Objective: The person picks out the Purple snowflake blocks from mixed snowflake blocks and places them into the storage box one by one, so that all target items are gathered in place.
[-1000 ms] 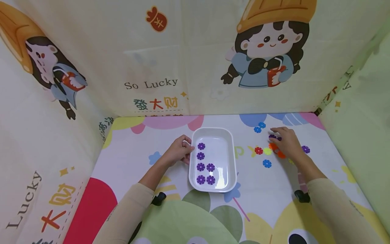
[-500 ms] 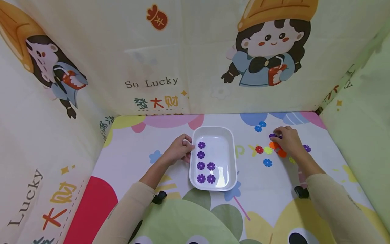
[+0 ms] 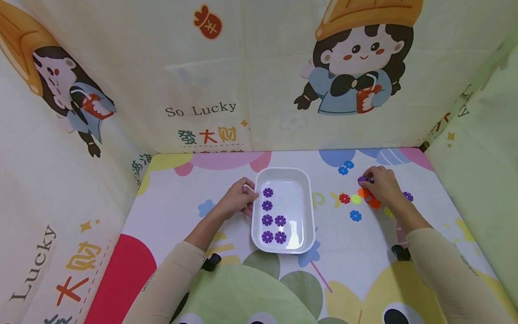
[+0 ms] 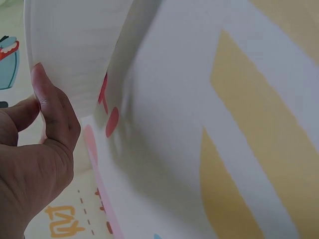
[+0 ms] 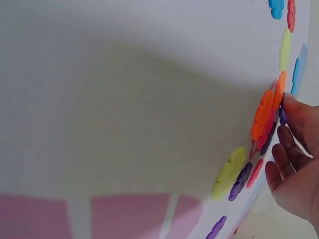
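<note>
Dim, muted light, pale glare (a small patch) on the tray (image 3: pixel 289 193), soft shadows in both wrist views.

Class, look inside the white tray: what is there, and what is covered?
Six purple flower-shaped discs lie inside the white tray: four in a column along the left, two beside the lower ones. Whatever is directly beneath each disc is covered and cannot be seen.

Tray (image 3: pixel 294 193), plain white; inner discs (image 3: pixel 267 220), purple; loose discs (image 3: pixel 355 216), blue, red, yellow, orange and purple; sleeves (image 3: pixel 167 276), beige; tabletop (image 3: pixel 178 193), white with multicoloured shapes.
</note>
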{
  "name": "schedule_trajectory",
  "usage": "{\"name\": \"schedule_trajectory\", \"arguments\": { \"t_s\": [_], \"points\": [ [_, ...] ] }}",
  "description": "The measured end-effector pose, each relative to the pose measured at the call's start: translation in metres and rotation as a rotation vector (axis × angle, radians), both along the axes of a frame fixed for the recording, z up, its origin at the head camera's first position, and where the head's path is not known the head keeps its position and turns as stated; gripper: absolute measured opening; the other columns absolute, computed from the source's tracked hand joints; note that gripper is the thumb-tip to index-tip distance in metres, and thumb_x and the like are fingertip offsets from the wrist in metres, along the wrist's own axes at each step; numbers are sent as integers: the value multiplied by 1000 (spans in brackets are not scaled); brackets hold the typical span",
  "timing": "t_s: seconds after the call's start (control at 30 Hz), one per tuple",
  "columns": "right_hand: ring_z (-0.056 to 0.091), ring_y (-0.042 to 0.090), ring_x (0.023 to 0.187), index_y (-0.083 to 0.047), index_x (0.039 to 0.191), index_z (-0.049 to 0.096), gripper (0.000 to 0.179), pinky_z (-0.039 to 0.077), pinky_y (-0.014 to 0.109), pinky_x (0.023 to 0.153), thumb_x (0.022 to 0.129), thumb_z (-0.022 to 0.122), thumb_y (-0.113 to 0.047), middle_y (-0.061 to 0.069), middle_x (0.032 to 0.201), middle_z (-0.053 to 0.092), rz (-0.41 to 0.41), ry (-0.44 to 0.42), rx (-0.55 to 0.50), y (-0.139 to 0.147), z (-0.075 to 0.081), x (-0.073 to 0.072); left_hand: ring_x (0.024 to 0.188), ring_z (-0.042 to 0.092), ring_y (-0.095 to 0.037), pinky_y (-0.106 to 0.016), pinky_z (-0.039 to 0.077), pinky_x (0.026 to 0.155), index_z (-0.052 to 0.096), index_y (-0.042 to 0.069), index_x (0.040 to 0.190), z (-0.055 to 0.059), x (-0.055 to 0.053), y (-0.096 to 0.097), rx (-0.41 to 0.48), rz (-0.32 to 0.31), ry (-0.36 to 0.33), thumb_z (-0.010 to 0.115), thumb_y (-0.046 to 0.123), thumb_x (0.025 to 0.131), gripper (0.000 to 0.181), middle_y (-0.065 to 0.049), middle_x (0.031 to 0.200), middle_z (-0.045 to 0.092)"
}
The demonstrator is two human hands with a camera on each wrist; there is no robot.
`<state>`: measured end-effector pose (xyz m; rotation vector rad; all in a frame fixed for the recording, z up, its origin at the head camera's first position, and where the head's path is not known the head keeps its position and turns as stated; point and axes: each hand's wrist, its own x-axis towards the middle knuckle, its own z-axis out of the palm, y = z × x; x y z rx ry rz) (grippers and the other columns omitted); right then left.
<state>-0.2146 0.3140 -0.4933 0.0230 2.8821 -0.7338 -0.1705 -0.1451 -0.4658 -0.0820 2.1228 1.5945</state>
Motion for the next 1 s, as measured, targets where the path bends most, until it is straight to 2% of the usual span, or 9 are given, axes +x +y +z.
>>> {"name": "schedule_trajectory", "arguments": {
  "t_s": [0.2, 0.43, 0.63, 1.0],
  "points": [
    [55, 42, 105, 3, 124, 52, 39, 64, 48, 87, 98, 72, -16, 28, 114, 58, -8, -6, -44, -1, 3, 0, 56, 61, -18, -37, 64, 51, 48, 6, 121, 0, -1, 0, 0, -2, 4, 66, 9, 101, 26, -8, 79, 58],
    [57, 42, 106, 0, 123, 51, 36, 61, 53, 93, 98, 72, -14, 26, 114, 61, -16, 25, -70, -4, 3, 3, 56, 61, -17, -35, 63, 50, 48, 5, 121, 1, -1, 0, 1, 0, 6, 65, 9, 101, 27, -8, 79, 58],
    [58, 39, 104, -2, 122, 54, 32, 61, 54, 93, 98, 72, -12, 24, 112, 62, -16, 64, -80, -7, 0, 5, 56, 60, -17, -34, 63, 49, 48, 5, 121, 1, -1, 0, 2, 0, 0, 66, 9, 101, 27, -8, 78, 58],
    [57, 41, 107, -2, 126, 55, 31, 59, 57, 97, 99, 69, -9, 24, 116, 62, -4, 60, -79, -11, 2, 7, 56, 60, -16, -37, 63, 50, 48, 4, 122, -1, -1, 0, 15, -4, 6, 65, 8, 101, 27, -7, 78, 57]
  ]
}}
